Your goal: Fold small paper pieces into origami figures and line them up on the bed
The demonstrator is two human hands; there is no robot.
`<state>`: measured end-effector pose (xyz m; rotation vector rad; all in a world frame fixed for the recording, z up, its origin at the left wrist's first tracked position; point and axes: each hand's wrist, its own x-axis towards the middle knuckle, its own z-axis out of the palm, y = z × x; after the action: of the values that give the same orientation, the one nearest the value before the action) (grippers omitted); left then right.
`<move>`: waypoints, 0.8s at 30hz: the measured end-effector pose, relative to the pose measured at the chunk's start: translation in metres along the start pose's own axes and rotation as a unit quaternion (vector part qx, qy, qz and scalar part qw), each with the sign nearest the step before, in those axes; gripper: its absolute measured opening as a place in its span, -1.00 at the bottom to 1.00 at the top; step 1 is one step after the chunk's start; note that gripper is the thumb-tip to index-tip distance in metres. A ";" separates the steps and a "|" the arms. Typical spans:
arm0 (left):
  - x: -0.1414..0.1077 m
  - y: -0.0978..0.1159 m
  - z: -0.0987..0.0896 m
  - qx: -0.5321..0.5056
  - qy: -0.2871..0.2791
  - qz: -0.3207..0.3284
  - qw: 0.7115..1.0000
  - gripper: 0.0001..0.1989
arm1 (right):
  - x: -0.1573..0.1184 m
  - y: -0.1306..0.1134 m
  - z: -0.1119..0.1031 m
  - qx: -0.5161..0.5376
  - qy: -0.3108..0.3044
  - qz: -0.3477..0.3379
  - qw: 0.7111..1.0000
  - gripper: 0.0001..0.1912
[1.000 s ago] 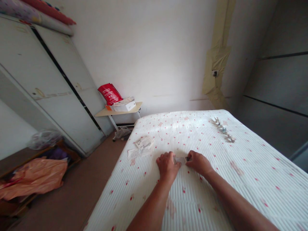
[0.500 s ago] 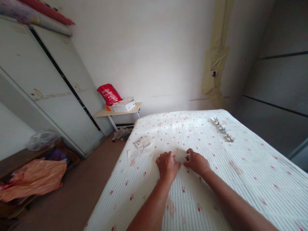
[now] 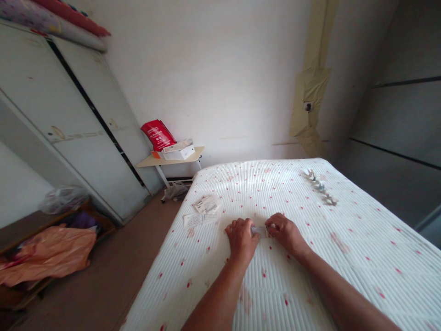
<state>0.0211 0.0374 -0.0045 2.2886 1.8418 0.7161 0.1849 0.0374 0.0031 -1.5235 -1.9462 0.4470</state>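
My left hand (image 3: pixel 241 236) is closed around the left end of a small pale grey oblong piece (image 3: pixel 258 230), low over the bed. At the piece's right end, my right hand (image 3: pixel 283 232) has its thumb and fingers pinched together on a small pale edge. That end is partly covered by the fingertips, and the kind of piece is too small to tell. Under both hands lies a white ribbed bed cover (image 3: pixel 265 285) with red spots. Printed papers in what looks like clear wrapping (image 3: pixel 203 211) rest to the left of my left hand.
A row of small whitish and bluish pieces (image 3: pixel 321 187) lies on the bed's far right. Beyond the far left corner stands a small table (image 3: pixel 148 162) with a red bag (image 3: pixel 158 134) and a white box (image 3: pixel 179 153). A cabinet (image 3: pixel 82 119) is at left.
My right fingers have closed in and curled at the piece's right end. The dark part that showed there before is no longer visible. My left hand keeps its hold, and the view has shifted slightly.
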 end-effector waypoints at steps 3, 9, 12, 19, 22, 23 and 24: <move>-0.001 0.000 -0.001 0.001 -0.009 0.014 1.000 -0.83 | -0.004 -0.008 0.004 -0.097 -0.031 -0.020 0.995 -0.79; 0.000 -0.001 -0.005 -0.003 -0.030 -0.002 1.000 -0.83 | -0.012 -0.010 0.007 -0.236 -0.037 -0.060 0.969 -0.78; 0.000 -0.003 -0.006 -0.005 -0.042 -0.002 0.999 -0.79 | -0.015 -0.009 0.004 -0.243 -0.032 -0.077 0.966 -0.76; -0.001 -0.013 -0.005 -0.024 -0.044 0.001 0.999 -0.68 | -0.015 -0.007 0.000 -0.232 -0.030 -0.078 0.969 -0.76; -0.001 -0.016 -0.004 -0.033 -0.037 -0.007 0.999 -0.64 | -0.014 -0.006 0.000 -0.209 -0.039 -0.059 0.975 -0.78; -0.001 -0.016 -0.003 -0.037 -0.033 -0.009 0.999 -0.62 | -0.013 -0.005 0.000 -0.196 -0.041 -0.049 0.979 -0.78; -0.001 -0.016 -0.003 -0.039 -0.030 -0.011 0.999 -0.62 | -0.012 -0.004 0.000 -0.182 -0.043 -0.038 0.982 -0.76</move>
<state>0.0053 0.0404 -0.0086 2.2136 1.7764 0.6966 0.1837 0.0242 0.0027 -1.6652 -2.2369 0.1268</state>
